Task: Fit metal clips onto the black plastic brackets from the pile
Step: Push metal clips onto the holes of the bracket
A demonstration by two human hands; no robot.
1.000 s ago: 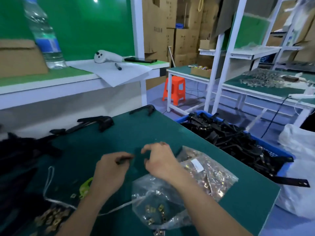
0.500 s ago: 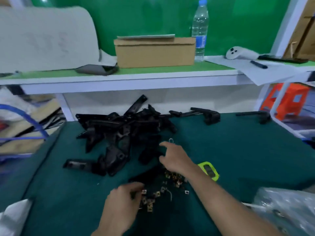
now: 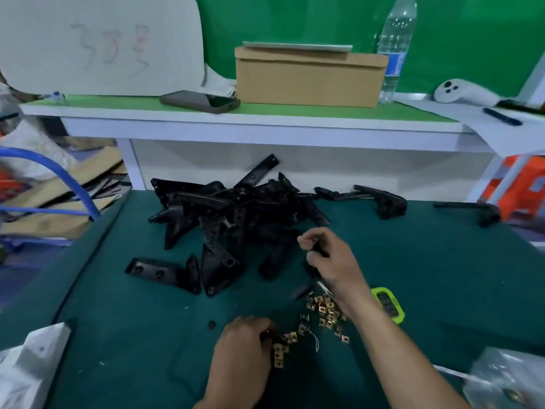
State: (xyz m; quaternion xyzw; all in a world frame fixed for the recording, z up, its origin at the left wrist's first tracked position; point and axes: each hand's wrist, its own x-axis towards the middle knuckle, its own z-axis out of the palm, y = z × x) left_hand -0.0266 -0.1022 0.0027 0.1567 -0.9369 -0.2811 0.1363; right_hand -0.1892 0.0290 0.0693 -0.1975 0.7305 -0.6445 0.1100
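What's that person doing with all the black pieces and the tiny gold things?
A person is putting parts together at a green table. The right hand grips a black bracket beside the pile of brackets. The left hand rests on the loose metal clips; whether it holds one is hidden.

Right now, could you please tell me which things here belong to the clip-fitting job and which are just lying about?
Job:
pile of black plastic brackets
loose small brass-coloured metal clips, by the left hand
black bracket, gripped by the right hand

Lying about:
dark phone, brown cardboard box, clear plastic water bottle and white controller on the shelf
yellow-green gadget beside the clips
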